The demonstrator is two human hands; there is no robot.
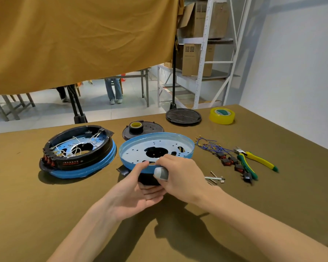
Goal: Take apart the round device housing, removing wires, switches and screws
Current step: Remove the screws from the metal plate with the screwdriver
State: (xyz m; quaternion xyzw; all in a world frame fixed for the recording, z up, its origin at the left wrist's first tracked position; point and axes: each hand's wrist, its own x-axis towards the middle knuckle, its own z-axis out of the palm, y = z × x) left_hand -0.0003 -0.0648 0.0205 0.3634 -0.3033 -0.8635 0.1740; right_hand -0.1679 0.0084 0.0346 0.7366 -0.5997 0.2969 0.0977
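A round blue housing (159, 146) with a perforated plate and black underside is tilted up off the table at the centre. My left hand (138, 191) holds its near edge from below, thumb on the blue rim. My right hand (180, 174) grips a grey-handled screwdriver (161, 173) whose tip points into the plate near the rim. A second round housing (78, 152), black with a blue rim, white wires and red switches still inside, lies to the left. Removed blue wires (210, 146), black-red switches (233, 163) and screws (215, 177) lie to the right.
Green-yellow pliers (254, 161) lie at the right beside the switches. A black cover (140, 129) with a tape roll on it, a black round lid (183, 116) and a yellow tape roll (222, 115) sit further back. An ochre cloth hangs behind the table.
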